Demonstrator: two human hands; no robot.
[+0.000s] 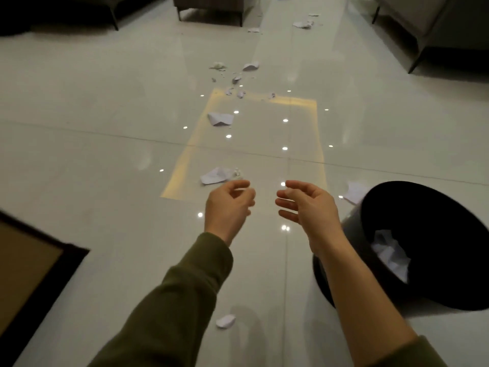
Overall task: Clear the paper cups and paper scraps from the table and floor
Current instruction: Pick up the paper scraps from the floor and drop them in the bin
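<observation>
view from the head camera, looking down at a glossy, pale tiled floor that is mirroring small ceiling lights and a yellowish rectangular glow.

left hand: hovering above the floor, fingers loosely curling toward the thumb, gripping nothing that can be seen. an olive-green knit sleeve is covering the forearm.

right hand: hovering level with the left and just apart from it, palm facing inward, fingers relaxed and slightly spread, holding nothing.

bin: round, with a grey outer wall and a black inside, standing on the floor just right of the right forearm. crumpled white paper is lying inside it.

paper scraps, all white and lying on the floor:
- a flat, creased scrap just beyond the left hand's fingertips
- a folded, angular sheet farther ahead
- a small oval piece near the bottom edge, between the two forearms
- a torn corner showing behind the bin's rim
- a scatter of small crumbs and curls in the middle distance (too small to tell their shapes)
- more pieces lying far off, between two grey upholstered sofas on thin dark legs.

a tan panel with a dark frame is cutting in at the lower left.
</observation>
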